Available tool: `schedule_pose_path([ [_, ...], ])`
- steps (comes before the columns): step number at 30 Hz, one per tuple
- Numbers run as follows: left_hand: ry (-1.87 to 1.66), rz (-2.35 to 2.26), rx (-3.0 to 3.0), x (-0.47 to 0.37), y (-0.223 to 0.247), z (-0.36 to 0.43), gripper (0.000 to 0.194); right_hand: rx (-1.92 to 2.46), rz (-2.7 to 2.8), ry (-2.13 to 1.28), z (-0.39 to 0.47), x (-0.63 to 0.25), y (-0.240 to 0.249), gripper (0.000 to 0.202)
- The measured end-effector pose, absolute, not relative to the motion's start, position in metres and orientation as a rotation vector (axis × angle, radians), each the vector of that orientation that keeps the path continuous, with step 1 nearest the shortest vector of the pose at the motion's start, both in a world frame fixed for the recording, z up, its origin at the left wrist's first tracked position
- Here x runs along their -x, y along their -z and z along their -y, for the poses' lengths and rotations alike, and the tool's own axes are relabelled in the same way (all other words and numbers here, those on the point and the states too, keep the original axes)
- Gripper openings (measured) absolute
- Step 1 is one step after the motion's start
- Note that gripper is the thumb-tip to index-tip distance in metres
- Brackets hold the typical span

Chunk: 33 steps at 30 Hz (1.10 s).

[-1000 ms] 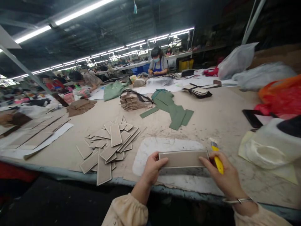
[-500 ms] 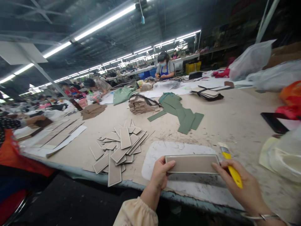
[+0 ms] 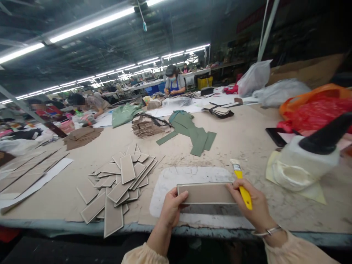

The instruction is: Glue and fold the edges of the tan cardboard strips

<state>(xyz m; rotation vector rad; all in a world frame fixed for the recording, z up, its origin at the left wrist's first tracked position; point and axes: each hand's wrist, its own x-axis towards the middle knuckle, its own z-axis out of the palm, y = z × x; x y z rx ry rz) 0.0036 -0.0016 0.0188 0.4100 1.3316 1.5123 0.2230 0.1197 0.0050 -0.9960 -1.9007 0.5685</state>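
A flat brown rectangular panel (image 3: pixel 206 193) with a pale border is held level over a white sheet (image 3: pixel 165 196) near the table's front edge. My left hand (image 3: pixel 172 207) pinches its left end, thumb on top. At the right end, the thumb of my right hand (image 3: pixel 254 205) presses on the panel's corner. The same hand also grips a yellow-handled paintbrush (image 3: pixel 243 190), its pale bristles pointing up and away from me. A loose pile of similar bordered panels (image 3: pixel 114 212) lies to the left, some jutting over the table edge.
A white container with a black nozzle (image 3: pixel 320 146) stands at right on yellowish paper (image 3: pixel 316 192). Green strips (image 3: pixel 189 128) and a tied brown stack (image 3: pixel 147 126) lie farther back. Red and orange bags (image 3: pixel 316 104) sit at back right. A co-worker (image 3: pixel 174 82) sits across the table.
My view has turned to the right, so the table's things appear farther left and more of the nozzled container shows. Both hands keep the same hold on panel and brush.
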Motion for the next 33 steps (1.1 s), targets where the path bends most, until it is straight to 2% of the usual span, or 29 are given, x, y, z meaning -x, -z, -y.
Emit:
schedule_pose_path([
  [6, -1.515, -1.370, -0.395, -0.001, -0.014, 0.000, 0.040, 1.001, 1.844, -0.566, -0.123, -0.222, -0.009, 0.019],
  [13, -1.783, -1.417, -0.273, 0.028, -0.023, 0.002, 0.036, 0.879, 1.917, -0.607, -0.124, -0.226, -0.010, 0.019],
  [18, -2.053, -1.627, -0.124, 0.093, -0.050, 0.014, 0.013, 0.846, 1.980, -0.510, -0.131, -0.231, -0.003, 0.025],
  [20, -2.094, -1.740, -0.094, 0.124, -0.062, 0.022, 0.009, 0.848, 1.981, -0.491, -0.132, -0.231, -0.001, 0.025],
  [27, -2.008, -2.386, -0.082, 0.209, -0.092, 0.048, 0.013, 0.788, 1.995, -0.452, -0.132, -0.226, 0.001, 0.017],
  [31, -1.793, -2.853, -0.225, 0.213, -0.098, 0.063, 0.050, 0.752, 2.023, -0.471, -0.130, -0.227, 0.001, 0.014],
  [33, -1.669, -2.991, -0.402, 0.204, -0.092, 0.063, 0.059, 0.745, 2.027, -0.477, -0.129, -0.228, 0.002, 0.015],
])
